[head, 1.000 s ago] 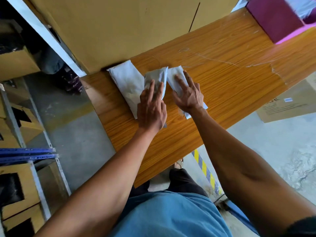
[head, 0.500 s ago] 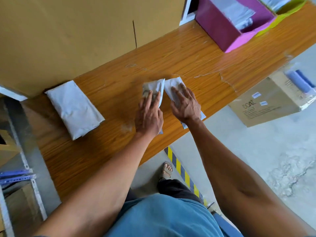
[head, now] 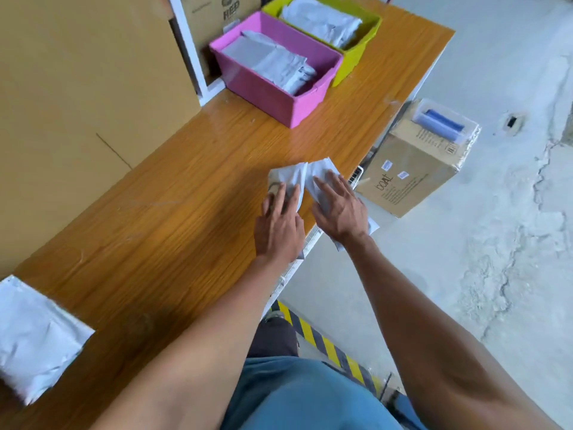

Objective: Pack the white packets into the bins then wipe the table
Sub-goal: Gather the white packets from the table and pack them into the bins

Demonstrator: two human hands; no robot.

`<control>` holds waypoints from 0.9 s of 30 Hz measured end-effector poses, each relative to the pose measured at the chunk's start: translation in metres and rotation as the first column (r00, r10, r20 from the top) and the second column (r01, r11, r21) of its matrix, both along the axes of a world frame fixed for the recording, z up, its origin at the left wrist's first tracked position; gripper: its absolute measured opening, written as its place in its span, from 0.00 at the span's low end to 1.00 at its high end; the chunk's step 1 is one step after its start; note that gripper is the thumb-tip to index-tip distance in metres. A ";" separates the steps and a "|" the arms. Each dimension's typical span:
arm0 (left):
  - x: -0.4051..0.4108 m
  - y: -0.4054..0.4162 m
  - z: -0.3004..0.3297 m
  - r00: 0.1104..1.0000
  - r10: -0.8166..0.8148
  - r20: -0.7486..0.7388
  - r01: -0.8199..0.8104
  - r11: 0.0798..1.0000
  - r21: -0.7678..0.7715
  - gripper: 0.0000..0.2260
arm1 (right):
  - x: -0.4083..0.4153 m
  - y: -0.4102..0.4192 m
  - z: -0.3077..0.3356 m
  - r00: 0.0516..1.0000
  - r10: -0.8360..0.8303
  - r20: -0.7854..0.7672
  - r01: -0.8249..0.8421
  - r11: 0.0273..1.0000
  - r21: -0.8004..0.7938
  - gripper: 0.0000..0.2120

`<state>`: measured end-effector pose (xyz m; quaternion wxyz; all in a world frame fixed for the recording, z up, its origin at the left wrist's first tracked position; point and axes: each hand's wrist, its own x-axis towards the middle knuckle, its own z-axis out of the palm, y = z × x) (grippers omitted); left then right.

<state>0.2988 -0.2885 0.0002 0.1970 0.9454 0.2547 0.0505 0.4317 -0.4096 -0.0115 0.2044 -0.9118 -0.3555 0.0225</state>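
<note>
At the bottom of the frame a blue shirt and dark trousers show, with a yellow-and-black striped strip [head: 325, 342] on the floor just past them. Low at the left edge, one white packet [head: 37, 336] lies flat on the wooden counter [head: 161, 231], well apart from the hands.

Both forearms reach up toward the middle of the frame. The left hand [head: 279, 228] lies palm down with fingers straight and spread on a second white packet [head: 290, 178], pressing it to the counter near its right edge. Just beside it, the right hand [head: 339, 209] presses flat in the same way, fingers extended, on a third white packet [head: 322, 181]; that packet's near end sticks out past the counter's edge under the wrist. The two packets touch or slightly overlap along their inner edges; the blur makes it hard to say which.

To the right of the hands, on the grey floor, sits a cardboard box [head: 412, 169] with a clear container [head: 443, 122] holding something blue on top of it.

Farther up the counter, a pink bin [head: 279, 97] holds several white packets, and directly behind it, touching, a lime-green bin [head: 356, 57] holds more. A large brown carton [head: 77, 88] fills the upper left of the frame, standing on the counter's far side.
</note>
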 end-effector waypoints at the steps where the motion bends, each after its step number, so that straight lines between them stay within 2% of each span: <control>1: 0.012 -0.003 -0.001 1.000 -0.029 0.002 0.029 1.000 0.006 0.30 | 0.009 -0.007 0.001 1.000 -0.026 0.005 0.026 1.000 0.004 0.30; 6: 0.073 -0.018 -0.010 0.988 -0.150 0.030 0.151 0.988 -0.033 0.31 | 0.058 -0.039 0.004 0.989 -0.149 0.012 0.149 0.989 -0.001 0.31; 9: 0.112 -0.026 -0.029 0.974 -0.196 0.109 0.208 0.972 -0.112 0.31 | 0.087 -0.054 0.004 0.980 -0.200 0.004 0.200 0.980 0.012 0.33; 11: 0.140 -0.026 -0.039 0.970 -0.218 0.111 0.230 0.968 -0.102 0.31 | 0.109 -0.058 0.003 0.974 -0.225 0.006 0.225 0.974 0.020 0.33; 17: 0.229 -0.020 -0.034 0.964 -0.253 0.077 0.250 0.967 0.043 0.29 | 0.195 -0.057 -0.002 0.968 -0.250 -0.001 0.250 0.968 -0.017 0.32; 27: 0.374 -0.012 -0.023 0.971 -0.228 0.066 0.229 0.973 -0.003 0.30 | 0.345 -0.043 0.006 0.963 -0.270 -0.012 0.270 0.962 -0.034 0.34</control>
